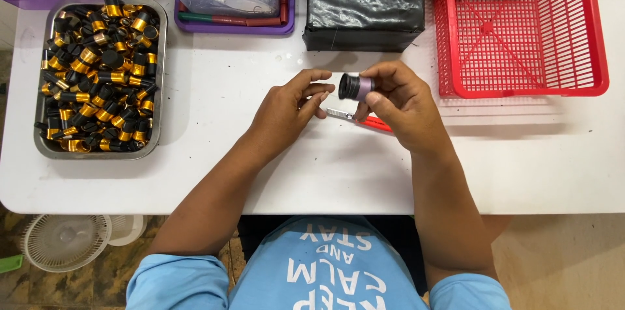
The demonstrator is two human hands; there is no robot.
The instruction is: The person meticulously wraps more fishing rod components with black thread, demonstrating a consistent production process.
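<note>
Head view, centre of frame: right hand (403,105) pinching a short black tube with a lilac band (356,86) between thumb and fingers, open dark end facing left, held just above the white surface (260,180). Left hand (290,108) half-curled beside it, fingertips reaching toward the tube, gripping nothing visible. Lying under both hands, a red and white pen-like tool (364,119). Sitting at upper left, a metal tray (159,56) heaped with black and gold caps (97,75); at upper right, a red basket (521,43).
</note>
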